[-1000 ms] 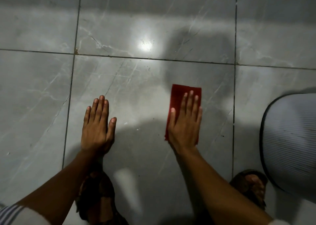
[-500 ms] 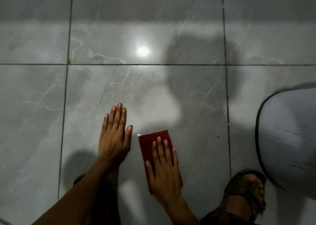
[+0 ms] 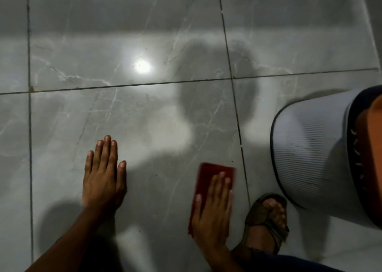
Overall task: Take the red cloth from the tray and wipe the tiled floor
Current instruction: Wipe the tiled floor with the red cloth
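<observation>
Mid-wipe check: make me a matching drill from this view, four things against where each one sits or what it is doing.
Things:
1. left hand
2. right hand
3. red cloth
4. sandalled foot

States:
a. pinned flat to the tile under a palm
b. flat on bare tile, fingers straight
c. between the cloth and the ribbed grey tray
d. pressing down on the cloth

Pairs: 1-b, 2-d, 3-a, 4-c

Head view looks steeply down — close over tiled floor (image 3: pixel 144 127).
</observation>
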Motion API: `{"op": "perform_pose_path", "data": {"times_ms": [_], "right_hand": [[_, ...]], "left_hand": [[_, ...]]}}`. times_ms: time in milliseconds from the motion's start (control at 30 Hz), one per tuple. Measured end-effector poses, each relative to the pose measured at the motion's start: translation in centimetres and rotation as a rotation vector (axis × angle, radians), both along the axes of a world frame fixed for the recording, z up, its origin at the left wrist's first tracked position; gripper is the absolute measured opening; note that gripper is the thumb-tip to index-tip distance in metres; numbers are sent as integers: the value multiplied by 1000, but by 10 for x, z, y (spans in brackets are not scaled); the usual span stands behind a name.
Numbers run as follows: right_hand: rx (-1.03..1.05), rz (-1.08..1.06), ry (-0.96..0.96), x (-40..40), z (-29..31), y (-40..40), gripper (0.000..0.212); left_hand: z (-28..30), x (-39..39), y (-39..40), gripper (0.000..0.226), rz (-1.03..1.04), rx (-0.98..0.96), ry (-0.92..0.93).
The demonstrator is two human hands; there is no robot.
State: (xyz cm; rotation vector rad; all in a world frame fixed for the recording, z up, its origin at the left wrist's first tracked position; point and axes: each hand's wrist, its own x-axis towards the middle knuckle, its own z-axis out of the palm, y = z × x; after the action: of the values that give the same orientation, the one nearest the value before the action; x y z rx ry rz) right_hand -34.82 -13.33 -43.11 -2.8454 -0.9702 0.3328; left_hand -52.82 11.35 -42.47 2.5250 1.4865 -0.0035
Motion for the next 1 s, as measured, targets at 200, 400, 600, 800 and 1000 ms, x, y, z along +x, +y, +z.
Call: {"op": "perform_pose_path", "data": {"times_ms": [200, 400, 600, 800, 1000], "right_hand": [[120, 484, 115, 24, 2, 63, 76], [78, -16, -25, 114, 3, 115, 75], [63, -338, -50, 72, -1, 54, 74], [-39, 152, 33, -59, -5, -18, 77], [-22, 543, 103, -113, -5, 23, 77]], "left_hand": [[3, 1, 0, 72, -7, -20, 15], [-2, -1, 0, 71, -15, 19, -7], [-7, -2, 2, 72, -25, 45, -26], [-5, -3, 2, 68, -21, 51, -58], [-2, -4, 3, 65, -14, 1, -45]]}}
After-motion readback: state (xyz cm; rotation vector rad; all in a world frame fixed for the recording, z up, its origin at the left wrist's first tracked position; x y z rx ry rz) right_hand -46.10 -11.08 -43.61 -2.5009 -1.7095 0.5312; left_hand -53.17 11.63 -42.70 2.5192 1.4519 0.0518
